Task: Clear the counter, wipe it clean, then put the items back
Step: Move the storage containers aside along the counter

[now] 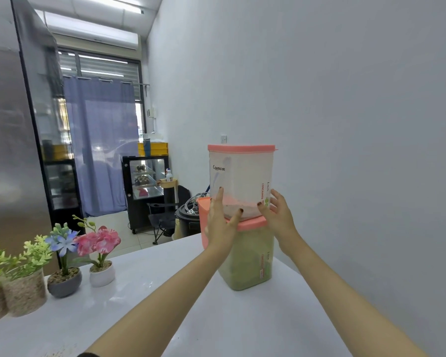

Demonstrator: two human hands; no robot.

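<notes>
Cappuccino container [242, 176] is pressed between the straight-fingered left hand [220, 222] and right hand [278, 215]; a green container [247, 264] is seen beneath them.

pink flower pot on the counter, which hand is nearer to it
Left. The left hand is against the cappuccino container's left side, right of and beyond the pink flower pot; the right hand is at the container's right side, farther from the pot.
</notes>
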